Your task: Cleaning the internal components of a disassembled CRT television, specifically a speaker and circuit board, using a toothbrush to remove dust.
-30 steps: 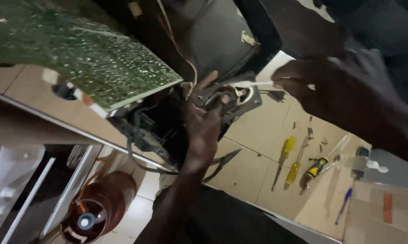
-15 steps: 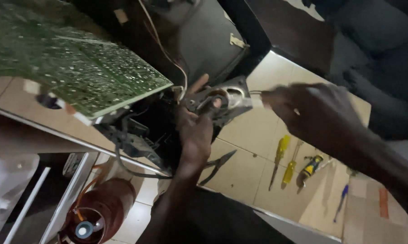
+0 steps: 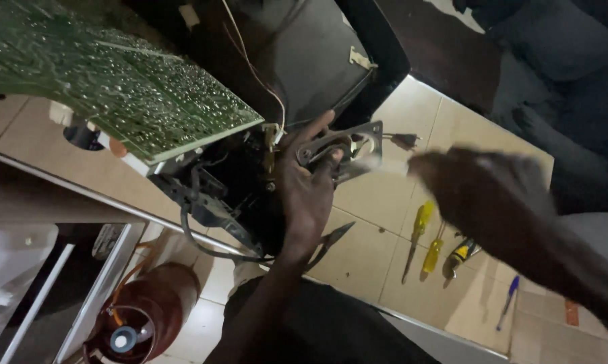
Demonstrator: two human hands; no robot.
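Your left hand (image 3: 309,192) is clenched around a grey metal bracket (image 3: 348,149) at the picture's centre, its long axis running from about 8 o'clock up to 2 o'clock, right beside the dark cathode-ray tube (image 3: 297,54). Your right hand (image 3: 493,195) is blurred at 3 o'clock, and I cannot tell whether it grips anything. The green circuit board (image 3: 115,81) slants at 10 o'clock; two yellow-handled screwdrivers (image 3: 425,236) lie on the tiles at 4 o'clock, pointing toward 7 o'clock.
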